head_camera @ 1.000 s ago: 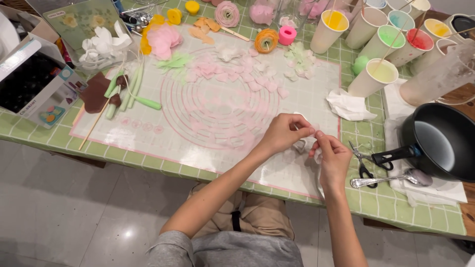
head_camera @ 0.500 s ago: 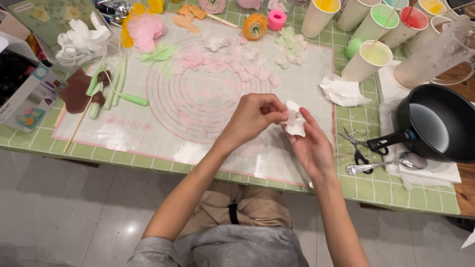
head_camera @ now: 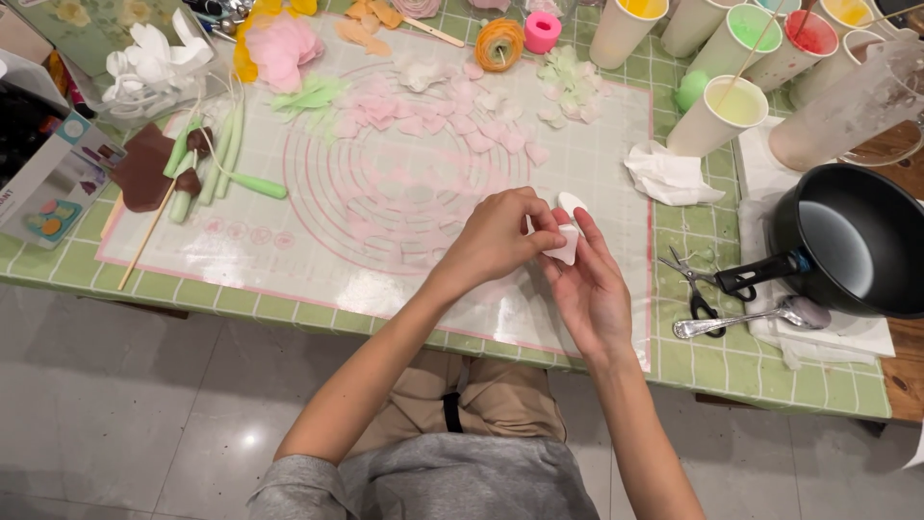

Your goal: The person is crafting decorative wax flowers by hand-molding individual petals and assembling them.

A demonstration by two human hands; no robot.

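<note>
Green-tiled tabletop (head_camera: 289, 310), above translucent baking mat (head_camera: 597, 154): small white wax petal (head_camera: 566, 243) pinched in left hand (head_camera: 496, 241) grip, resting on right hand (head_camera: 589, 289) fingers, loosely closed.

**Inspector A:** The left hand (head_camera: 500, 236) is covering most of the white petal piece (head_camera: 566, 243); its full outline is not showing. The left fingertips are lying hidden behind it.

**Inspector B:** Agreed. The black saucepan (head_camera: 847, 246) is running off the right edge. The paper cups (head_camera: 717, 116) along the top are being cropped, and the box (head_camera: 48, 183) at the left is only partly showing.

**Inspector A:** The spoon (head_camera: 741, 320) is passing partly under the pan handle; the small items at top left are too tiny to identify
</note>
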